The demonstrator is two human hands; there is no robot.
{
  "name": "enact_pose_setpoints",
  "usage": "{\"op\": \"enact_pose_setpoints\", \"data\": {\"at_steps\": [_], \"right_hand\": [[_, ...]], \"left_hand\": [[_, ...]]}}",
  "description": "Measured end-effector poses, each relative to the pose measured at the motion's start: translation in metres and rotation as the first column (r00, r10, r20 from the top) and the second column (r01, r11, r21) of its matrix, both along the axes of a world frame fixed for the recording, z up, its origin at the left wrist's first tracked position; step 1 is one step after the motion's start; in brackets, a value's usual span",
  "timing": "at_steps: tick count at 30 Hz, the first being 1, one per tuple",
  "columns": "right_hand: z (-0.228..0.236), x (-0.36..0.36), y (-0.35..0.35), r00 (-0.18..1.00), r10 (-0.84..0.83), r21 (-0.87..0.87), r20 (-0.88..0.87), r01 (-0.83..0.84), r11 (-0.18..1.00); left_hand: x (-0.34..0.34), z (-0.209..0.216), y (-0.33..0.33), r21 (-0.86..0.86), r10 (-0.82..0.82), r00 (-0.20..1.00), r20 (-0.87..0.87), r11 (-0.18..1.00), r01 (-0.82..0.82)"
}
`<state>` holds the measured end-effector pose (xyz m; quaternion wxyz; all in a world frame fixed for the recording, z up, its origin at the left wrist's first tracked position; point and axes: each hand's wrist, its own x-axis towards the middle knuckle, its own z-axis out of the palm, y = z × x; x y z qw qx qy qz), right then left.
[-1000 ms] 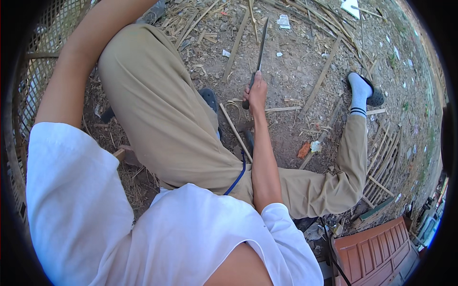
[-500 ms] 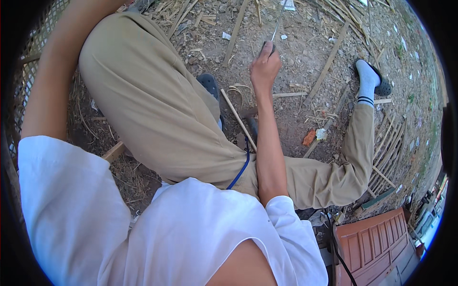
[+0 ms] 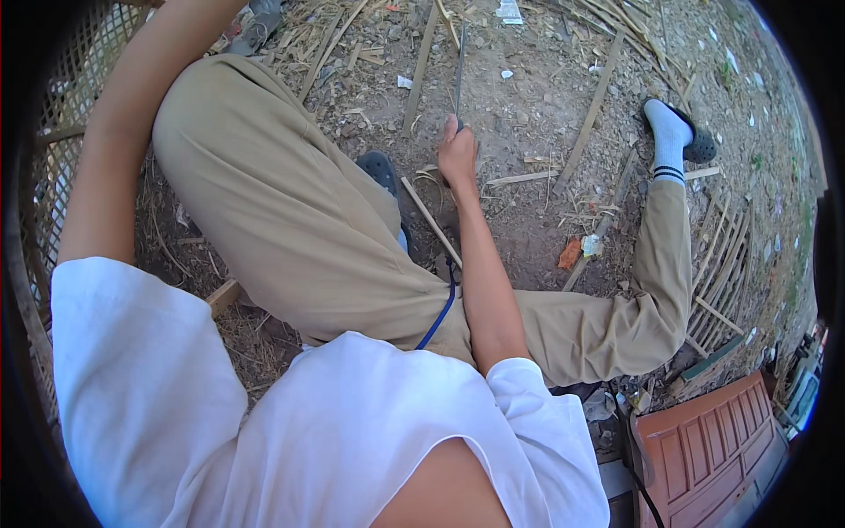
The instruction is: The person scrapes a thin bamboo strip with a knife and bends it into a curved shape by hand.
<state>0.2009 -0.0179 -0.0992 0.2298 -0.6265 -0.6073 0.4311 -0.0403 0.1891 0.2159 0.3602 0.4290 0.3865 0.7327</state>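
My right hand point(image 3: 459, 157) is closed around the dark handle of a long knife-like tool. Its narrow blade point(image 3: 460, 75), seen nearly edge-on, points straight away from me over the littered ground; whether it has teeth cannot be made out. Past my raised left knee point(image 3: 198, 114) reaches my left forearm point(image 3: 114, 150), and its hand lies beyond the upper left edge, out of sight. A pale wooden strip point(image 3: 431, 223) slants over the ground beside my right forearm, close to my left shoe point(image 3: 378, 169).
Several wooden slats point(image 3: 591, 110) lie scattered ahead. A bundle of thin strips point(image 3: 726, 264) is at the right, near a reddish-brown panel point(image 3: 713, 449). Lattice point(image 3: 66, 114) stands at the far left. My right leg stretches rightward, ending in a dark clog point(image 3: 701, 147). A reddish fragment point(image 3: 570, 254) sits nearby.
My right hand has drawn back toward me and slightly left with the long knife-like tool. The blade has swung from a rightward slant to almost straight ahead.
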Motion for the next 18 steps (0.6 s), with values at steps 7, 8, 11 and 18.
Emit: {"op": "enact_pose_setpoints", "data": {"at_steps": [7,8,11,18], "right_hand": [[-0.029,0.021,0.002,0.750,-0.212,-0.404,-0.627,-0.081,0.911],[-0.026,0.019,0.001,0.745,-0.202,-0.394,-0.635,-0.088,0.915],[-0.028,0.025,0.004,0.712,-0.272,-0.463,-0.647,-0.083,0.882],[0.005,0.024,0.014,0.739,-0.270,-0.468,-0.617,-0.069,0.881]], "left_hand": [[-0.026,-0.008,0.006,-0.010,-0.004,1.000,0.026,1.000,0.004],[-0.034,-0.009,0.007,-0.015,0.016,0.998,0.068,1.000,-0.015],[-0.040,-0.014,0.008,-0.046,0.047,0.994,0.097,0.998,-0.043],[-0.044,-0.014,0.008,-0.059,0.080,0.995,0.055,0.995,-0.077]]}}
